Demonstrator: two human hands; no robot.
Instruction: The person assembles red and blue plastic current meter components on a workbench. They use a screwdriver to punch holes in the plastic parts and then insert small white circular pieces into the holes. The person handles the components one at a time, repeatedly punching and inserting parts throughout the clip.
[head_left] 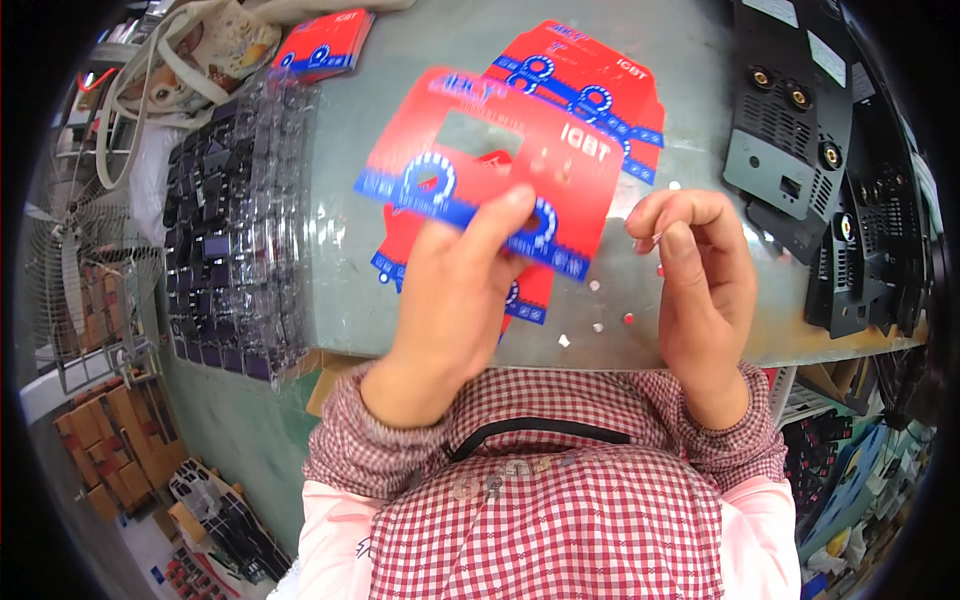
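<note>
My left hand [445, 290] grips a red and blue panel label [570, 185] by its lower edge, thumb on top. The label has a rectangular window and round cut-outs, and it is tilted above the table. Beneath it lie more red and blue panel labels [540, 285], partly covered by the held one and my hand. To the right, my right hand [705, 300] is raised with thumb and curled fingers pinched together; whatever is between the fingertips is too small to make out. Small pale and red scraps [597, 327] lie on the table between my hands.
Behind the held label lies another group of red and blue labels [625, 95]; a further red stack [325, 45] sits far left. Clear plastic trays of dark parts [235, 240] line the table's left side. Black metal panels [790, 110] stand along the right. A wire fan [75, 270] is beyond the left edge.
</note>
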